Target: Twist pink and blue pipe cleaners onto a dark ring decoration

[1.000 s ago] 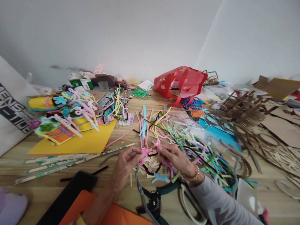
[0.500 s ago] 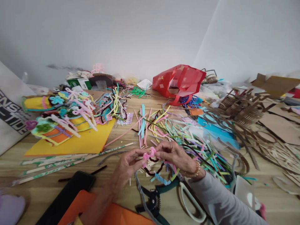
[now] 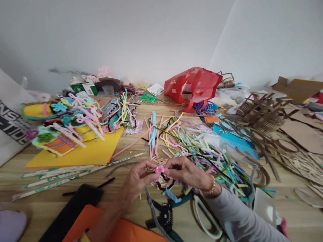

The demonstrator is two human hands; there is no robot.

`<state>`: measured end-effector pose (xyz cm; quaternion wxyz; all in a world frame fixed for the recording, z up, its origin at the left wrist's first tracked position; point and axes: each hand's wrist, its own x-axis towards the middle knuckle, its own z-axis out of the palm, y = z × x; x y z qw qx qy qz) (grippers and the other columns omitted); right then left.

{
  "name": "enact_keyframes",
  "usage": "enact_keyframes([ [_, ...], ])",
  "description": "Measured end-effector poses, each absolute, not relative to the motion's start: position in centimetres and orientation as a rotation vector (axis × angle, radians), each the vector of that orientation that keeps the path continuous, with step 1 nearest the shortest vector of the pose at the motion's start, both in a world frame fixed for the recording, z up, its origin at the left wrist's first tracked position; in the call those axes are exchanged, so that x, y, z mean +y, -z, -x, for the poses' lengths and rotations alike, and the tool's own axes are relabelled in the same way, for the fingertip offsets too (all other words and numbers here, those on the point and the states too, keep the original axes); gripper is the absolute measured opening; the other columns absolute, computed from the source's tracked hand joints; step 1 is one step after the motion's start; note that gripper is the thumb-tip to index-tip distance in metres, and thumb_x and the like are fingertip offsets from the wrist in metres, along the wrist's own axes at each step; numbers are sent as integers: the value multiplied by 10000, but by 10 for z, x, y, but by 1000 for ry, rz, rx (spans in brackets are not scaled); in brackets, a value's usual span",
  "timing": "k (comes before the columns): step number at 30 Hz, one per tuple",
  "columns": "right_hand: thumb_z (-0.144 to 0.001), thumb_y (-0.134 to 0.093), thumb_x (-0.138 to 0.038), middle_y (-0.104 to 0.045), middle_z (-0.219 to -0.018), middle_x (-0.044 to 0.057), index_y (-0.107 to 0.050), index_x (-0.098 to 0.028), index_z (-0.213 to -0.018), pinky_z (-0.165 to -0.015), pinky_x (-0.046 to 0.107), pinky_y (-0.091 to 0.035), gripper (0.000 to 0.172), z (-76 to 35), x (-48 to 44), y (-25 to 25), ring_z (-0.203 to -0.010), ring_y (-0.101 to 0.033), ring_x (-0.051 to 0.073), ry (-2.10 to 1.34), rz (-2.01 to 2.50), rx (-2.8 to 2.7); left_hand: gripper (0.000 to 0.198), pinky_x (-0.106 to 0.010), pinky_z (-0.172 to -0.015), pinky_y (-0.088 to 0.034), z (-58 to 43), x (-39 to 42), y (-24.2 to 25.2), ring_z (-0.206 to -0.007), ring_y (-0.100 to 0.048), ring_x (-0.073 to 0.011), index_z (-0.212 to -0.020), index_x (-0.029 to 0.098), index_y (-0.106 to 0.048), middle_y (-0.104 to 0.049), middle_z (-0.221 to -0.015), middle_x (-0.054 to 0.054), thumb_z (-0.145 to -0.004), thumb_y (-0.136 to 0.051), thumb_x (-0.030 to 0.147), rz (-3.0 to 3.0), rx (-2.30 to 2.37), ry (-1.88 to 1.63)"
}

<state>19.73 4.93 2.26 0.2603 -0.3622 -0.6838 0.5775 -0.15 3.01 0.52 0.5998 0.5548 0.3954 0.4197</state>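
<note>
A small pink fuzzy piece (image 3: 159, 170) is pinched between both hands near the middle of the table. My left hand (image 3: 140, 174) grips its left side with thumb and fingers. On its right side, my right hand (image 3: 185, 170) holds it in a pinch. Dark brown fuzzy stems and a twisted blue piece (image 3: 172, 195) are just below the fingers. Black pliers (image 3: 165, 215) and scissors with pale handles (image 3: 207, 218) rest on the table nearer to me.
Colourful fuzzy stems (image 3: 209, 158) are heaped at right, near brown woven baskets (image 3: 264, 111). A red bag (image 3: 193, 84) stands behind. Fuzzy flowers lie over yellow sheets (image 3: 98, 151) at left. A black phone-like object (image 3: 75, 208) and orange sheet (image 3: 133, 232) lie in front.
The pink piece has turned and looks more compact between the fingers. My right hand has moved slightly down, and the blue twisted piece has shifted a little.
</note>
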Motion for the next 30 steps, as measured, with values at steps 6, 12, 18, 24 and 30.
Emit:
enact_keyframes([
  [6, -834, -585, -455, -560, -653, -7, -629, -130, -781, -542, 198, -356, 333, -196, 47, -15, -577, -455, 92, -1509, 986, -1915, 67, -284, -695, -476, 1, 31, -4, -796, -590, -190, -745, 169, -668, -613, -826, -38, -702, -695, 213, -1279, 854, -998],
  [12, -833, -603, -407, -548, -657, -11, -617, -132, -767, -545, 201, -347, 284, -194, 44, -17, -582, -447, 90, -1525, 945, -1919, 135, -284, -634, -485, 3, 31, 3, -694, -587, -177, -673, 187, -652, -605, -767, -21, -610, -770, 190, -1170, 845, -990],
  [18, -842, -600, -376, -555, -687, -5, -608, -131, -771, -547, 203, -348, 255, -194, 44, -15, -595, -458, 92, -1606, 888, -1882, 214, -263, -587, -486, 2, 30, 3, -618, -597, -149, -799, 202, -664, -634, -717, 2, -615, -768, 172, -1084, 816, -923],
  [24, -859, -579, -373, -573, -701, 1, -629, -133, -788, -569, 208, -361, 255, -194, 44, -12, -609, -467, 97, -1540, 906, -1950, 171, -252, -597, -492, 3, 31, 5, -633, -607, -149, -760, 176, -683, -646, -725, -11, -612, -767, 184, -1087, 813, -920],
  [30, -874, -567, -332, -600, -707, -4, -650, -138, -802, -585, 200, -357, 223, -193, 42, -17, -639, -491, 99, -1326, 980, -2086, 133, -247, -582, -491, 2, 30, 4, -616, -597, -140, -726, 161, -674, -619, -723, -13, -625, -760, 165, -1067, 785, -930],
])
